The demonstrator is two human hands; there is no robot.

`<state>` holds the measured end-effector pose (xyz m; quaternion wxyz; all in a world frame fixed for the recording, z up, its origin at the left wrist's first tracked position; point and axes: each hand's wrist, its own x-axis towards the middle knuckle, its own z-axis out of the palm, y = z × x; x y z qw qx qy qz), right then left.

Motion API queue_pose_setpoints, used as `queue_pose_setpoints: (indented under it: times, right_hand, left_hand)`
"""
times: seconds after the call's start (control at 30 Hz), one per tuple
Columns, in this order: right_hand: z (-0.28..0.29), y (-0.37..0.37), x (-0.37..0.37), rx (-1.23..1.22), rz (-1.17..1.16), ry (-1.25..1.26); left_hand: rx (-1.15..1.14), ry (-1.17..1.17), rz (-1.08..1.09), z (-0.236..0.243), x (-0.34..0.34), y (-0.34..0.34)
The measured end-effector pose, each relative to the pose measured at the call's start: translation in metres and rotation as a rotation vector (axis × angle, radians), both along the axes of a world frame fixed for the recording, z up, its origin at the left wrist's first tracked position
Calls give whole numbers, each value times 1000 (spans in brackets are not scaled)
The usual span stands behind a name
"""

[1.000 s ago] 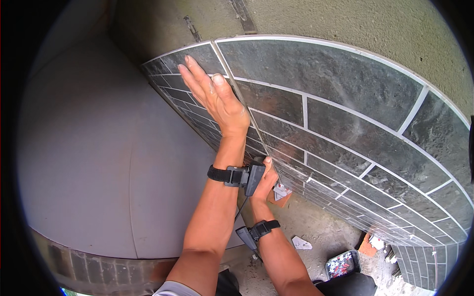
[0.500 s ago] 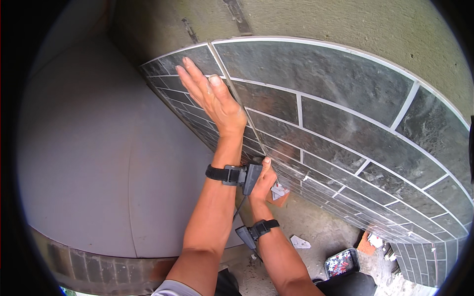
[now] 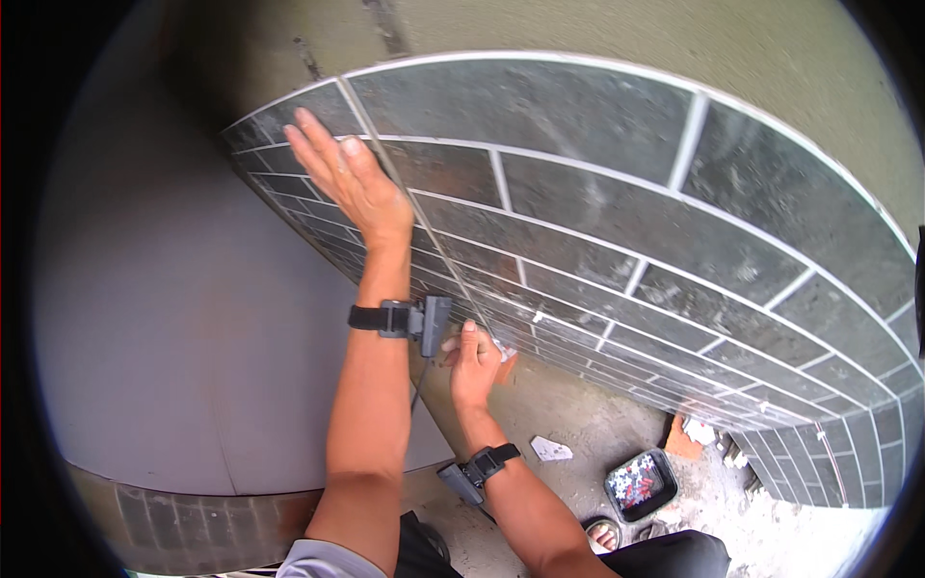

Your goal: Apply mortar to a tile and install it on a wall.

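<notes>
My left hand (image 3: 352,188) lies open and flat against the left end of a dark grey tiled wall face (image 3: 578,202), with its fingers pointing up and away. A narrow pale strip (image 3: 424,222) runs down the tiles just right of that hand. Near the strip's lower end is my right hand (image 3: 472,366), thumb raised and fingers loosely bent apart, with nothing visible in it. Part of its palm side is hidden. A small orange block (image 3: 506,368) with whitish pieces sits right beside it, at the foot of the wall.
A smooth grey curved surface (image 3: 173,337) fills the left side. On the floor lie a whitish flat fragment (image 3: 551,449) and a black tub (image 3: 660,501) of small red, white and blue pieces. An orange block (image 3: 684,438) stands by the wall. Bare plaster (image 3: 655,34) rises above the tiles.
The view has shifted, so the wall and both hands appear further left. My left hand stays flat on the tiles. The right hand has drawn left, off the strip's lower end, and its fingers now show bent.
</notes>
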<state>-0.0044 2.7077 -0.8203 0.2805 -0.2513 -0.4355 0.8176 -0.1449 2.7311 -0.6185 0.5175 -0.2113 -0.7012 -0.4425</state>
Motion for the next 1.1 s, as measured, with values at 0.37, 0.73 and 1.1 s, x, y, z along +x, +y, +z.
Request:
queue_pose_setpoints:
  times: [0.37,0.73,1.1]
  right_hand:
    - [-120,52,110,673,79,-784]
    - [-179,181,316,667,-238,-1475]
    - [-240,170,330,866,38,-1551]
  left_hand:
    - [-28,66,-18,-5,-8,1]
    - [23,-16,-28,6,13,15]
    - [32,-18,-5,-4,5,5]
